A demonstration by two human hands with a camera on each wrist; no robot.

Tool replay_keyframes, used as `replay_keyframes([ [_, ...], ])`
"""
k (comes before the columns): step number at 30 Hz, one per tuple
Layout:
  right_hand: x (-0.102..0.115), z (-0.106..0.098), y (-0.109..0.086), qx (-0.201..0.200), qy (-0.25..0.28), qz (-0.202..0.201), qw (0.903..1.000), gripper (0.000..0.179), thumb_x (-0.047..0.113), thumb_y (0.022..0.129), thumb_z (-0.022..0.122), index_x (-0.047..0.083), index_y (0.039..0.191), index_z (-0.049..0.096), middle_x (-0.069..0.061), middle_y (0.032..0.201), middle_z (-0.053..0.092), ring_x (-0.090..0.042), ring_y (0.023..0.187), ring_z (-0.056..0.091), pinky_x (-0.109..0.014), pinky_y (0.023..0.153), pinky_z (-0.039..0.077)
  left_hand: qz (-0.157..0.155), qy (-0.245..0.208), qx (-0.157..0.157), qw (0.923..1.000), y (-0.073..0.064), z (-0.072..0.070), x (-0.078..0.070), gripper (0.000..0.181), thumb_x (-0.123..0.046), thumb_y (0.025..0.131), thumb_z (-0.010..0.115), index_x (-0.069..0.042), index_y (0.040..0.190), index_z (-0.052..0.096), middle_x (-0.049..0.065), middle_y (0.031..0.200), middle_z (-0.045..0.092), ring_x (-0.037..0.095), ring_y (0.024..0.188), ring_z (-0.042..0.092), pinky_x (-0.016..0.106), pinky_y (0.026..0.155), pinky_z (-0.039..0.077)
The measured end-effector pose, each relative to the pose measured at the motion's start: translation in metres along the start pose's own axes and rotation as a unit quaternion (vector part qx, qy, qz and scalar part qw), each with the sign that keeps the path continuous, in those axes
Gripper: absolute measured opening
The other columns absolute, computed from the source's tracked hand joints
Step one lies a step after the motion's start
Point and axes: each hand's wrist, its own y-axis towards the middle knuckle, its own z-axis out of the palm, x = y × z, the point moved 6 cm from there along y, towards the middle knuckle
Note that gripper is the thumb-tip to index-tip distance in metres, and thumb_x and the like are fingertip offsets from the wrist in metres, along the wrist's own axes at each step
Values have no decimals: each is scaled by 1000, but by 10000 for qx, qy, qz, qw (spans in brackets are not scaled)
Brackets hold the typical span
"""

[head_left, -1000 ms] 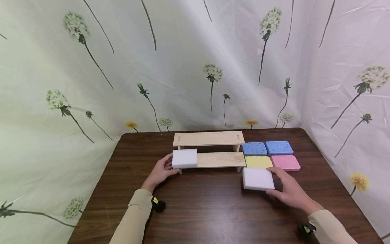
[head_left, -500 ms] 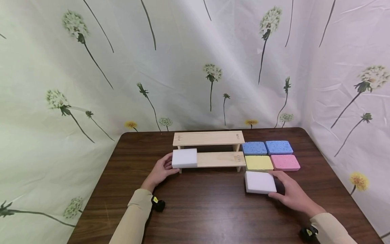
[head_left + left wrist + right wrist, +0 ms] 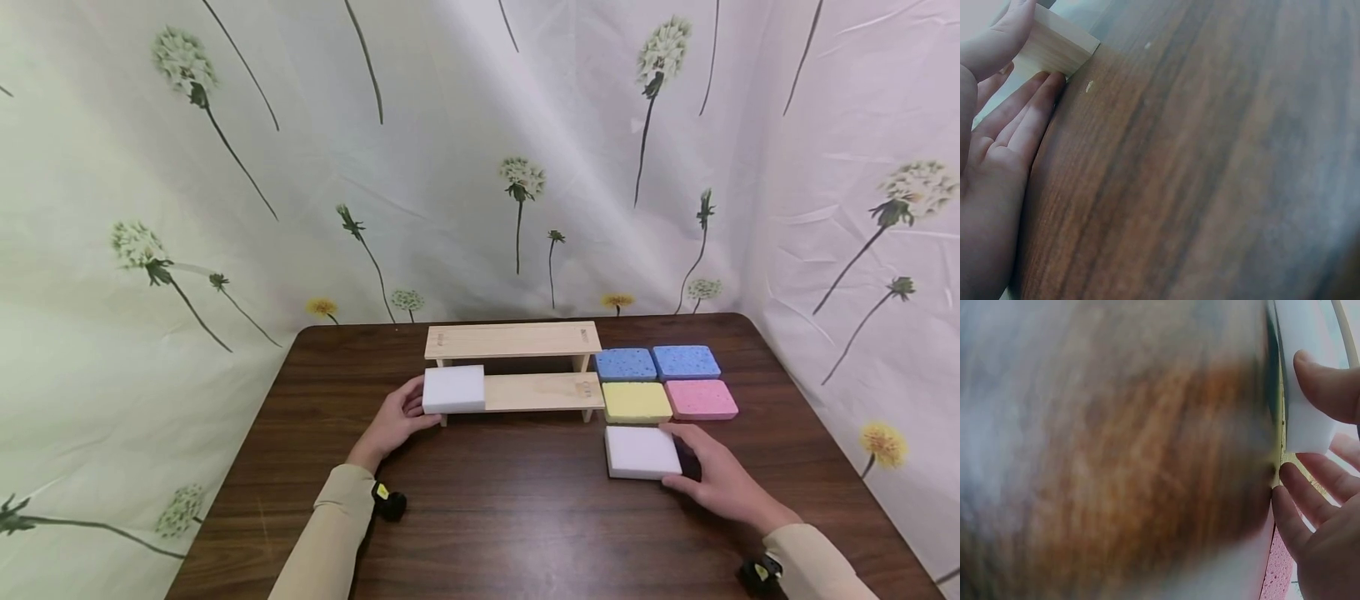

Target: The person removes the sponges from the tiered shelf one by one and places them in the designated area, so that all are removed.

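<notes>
Perhaps a booth: flower-print drapes [image 3: 442,183]

My head camera looks forward and down across the table [image 3: 480,517]; close wrist views share with it my left hand [image 3: 396,423] and right hand [image 3: 718,477].

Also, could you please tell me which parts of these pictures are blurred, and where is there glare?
Head view: mostly sharp, with pale glare on the table near the bottom edge and a bright streak down the flowered backdrop; left wrist view: wood grain readable near the left hand, hazy and soft toward the right; right wrist view: table heavily blurred, right hand clearer.
</notes>
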Motion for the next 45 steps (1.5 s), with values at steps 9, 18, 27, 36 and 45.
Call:
replay_keyframes([
  [9, -5, 1, 1, 112, -54, 104, 9999, 76, 15, 85, 90, 3, 149, 51, -19, 147, 57, -41, 136, 54, -65, 110, 44, 42, -143, 25, 9999, 1, 0, 0, 81, 5, 88, 81, 3, 158, 40, 31, 151, 50, 43, 138, 52, 27, 106, 52],
  [18, -7, 0, 2, 132, -74, 120, 9998, 76, 11, 86, 88, 0, 151, 49, -24, 149, 54, -45, 136, 52, -68, 110, 43, 73, -53, -17, 10000, 2, -1, 0, 80, 5, 88, 82, 4, 157, 40, 31, 150, 51, 37, 136, 56, 22, 103, 53],
  [27, -11, 0, 4, 160, -126, 213, 9996, 77, 14, 87, 87, 1, 152, 48, -24, 150, 53, -46, 137, 50, -70, 110, 42, -32, -150, 25, 9999, 2, 1, -1, 81, 5, 88, 82, 3, 157, 40, 31, 151, 50, 45, 139, 52, 27, 106, 53],
  [36, -15, 0, 3, 97, -172, 196, 9996, 78, 14, 86, 88, 3, 153, 48, -23, 150, 54, -44, 136, 51, -69, 110, 43, -117, -68, 13, 9999, 2, 0, 1, 82, 2, 88, 83, 0, 158, 40, 29, 153, 50, 43, 141, 51, 28, 107, 52],
  [45, -14, -1, 3, 167, -115, 230, 9995, 77, 13, 88, 86, 2, 153, 47, -23, 151, 53, -45, 138, 50, -69, 111, 42, -108, -37, 30, 9999, 1, 0, 2, 83, -1, 88, 84, -1, 158, 40, 28, 154, 49, 43, 141, 51, 32, 109, 51],
])
